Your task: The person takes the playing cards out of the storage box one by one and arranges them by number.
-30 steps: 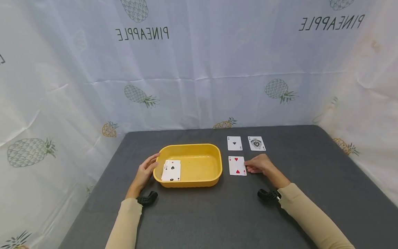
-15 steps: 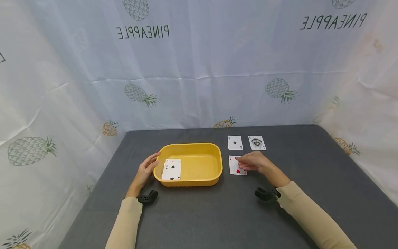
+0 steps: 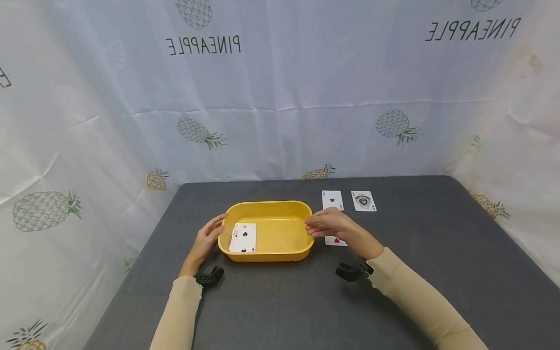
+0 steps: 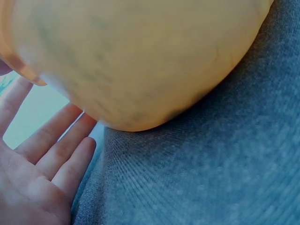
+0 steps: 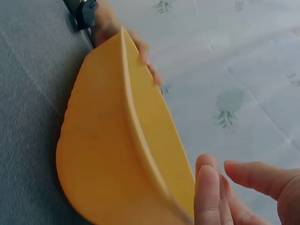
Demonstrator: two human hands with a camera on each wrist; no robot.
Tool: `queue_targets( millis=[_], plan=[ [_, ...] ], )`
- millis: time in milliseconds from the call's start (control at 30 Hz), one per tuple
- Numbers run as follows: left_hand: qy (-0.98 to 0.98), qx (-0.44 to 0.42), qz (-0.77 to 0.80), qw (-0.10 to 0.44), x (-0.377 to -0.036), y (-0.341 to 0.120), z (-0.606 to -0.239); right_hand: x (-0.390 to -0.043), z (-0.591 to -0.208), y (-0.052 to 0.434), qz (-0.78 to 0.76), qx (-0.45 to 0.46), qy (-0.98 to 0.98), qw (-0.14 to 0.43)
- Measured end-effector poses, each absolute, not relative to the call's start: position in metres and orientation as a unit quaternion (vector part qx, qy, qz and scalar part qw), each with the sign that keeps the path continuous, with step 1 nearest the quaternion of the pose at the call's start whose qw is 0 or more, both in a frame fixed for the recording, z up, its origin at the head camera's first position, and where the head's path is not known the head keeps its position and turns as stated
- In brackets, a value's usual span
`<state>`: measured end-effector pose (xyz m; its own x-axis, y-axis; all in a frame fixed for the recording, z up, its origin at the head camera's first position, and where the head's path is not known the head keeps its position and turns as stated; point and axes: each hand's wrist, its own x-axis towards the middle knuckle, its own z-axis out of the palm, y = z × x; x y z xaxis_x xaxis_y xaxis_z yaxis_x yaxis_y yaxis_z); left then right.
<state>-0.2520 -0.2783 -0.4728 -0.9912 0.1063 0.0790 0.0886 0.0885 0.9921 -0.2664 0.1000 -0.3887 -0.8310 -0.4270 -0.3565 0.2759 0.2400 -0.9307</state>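
A grey bench (image 3: 280, 306) carries a yellow tray (image 3: 280, 257); the left hand's (image 3: 203, 244) spread fingers touch its left end, near the cards (image 3: 245, 238) inside. The right hand (image 3: 334, 226), thumb and fingers narrowly apart, hovers at the opposite rim, partly covering 1 heart card (image 3: 336, 241).

Cards (image 3: 246, 238) in tray (image 3: 269, 256), more cards (image 3: 332, 200) right

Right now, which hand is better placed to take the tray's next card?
Likely the right hand: it looks empty at the right end of the tray. The left hand, though nearer the cards, holds the other end.
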Motion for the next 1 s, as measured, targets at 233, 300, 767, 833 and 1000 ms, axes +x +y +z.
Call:
queue_targets(
  millis=[233,300,767,833,1000],
  plan=[
    [0.741,0.063,0.668,0.010,-0.252,-0.277,-0.472,-0.267,-0.387,0.069,-0.619,-0.035,0.725,0.299],
    [0.742,0.061,0.668,0.012,-0.252,-0.277,-0.472,-0.267,-0.387,0.059,-0.624,-0.027,0.719,0.305],
    [0.744,0.065,0.665,0.011,-0.251,-0.277,-0.474,-0.270,-0.399,0.008,-0.626,0.012,0.714,0.313],
    [0.744,0.065,0.665,0.009,-0.251,-0.278,-0.474,-0.271,-0.402,0.001,-0.620,0.021,0.719,0.313],
    [0.742,0.063,0.667,0.009,-0.252,-0.277,-0.473,-0.273,-0.409,-0.014,-0.608,0.038,0.727,0.317]
  ],
)
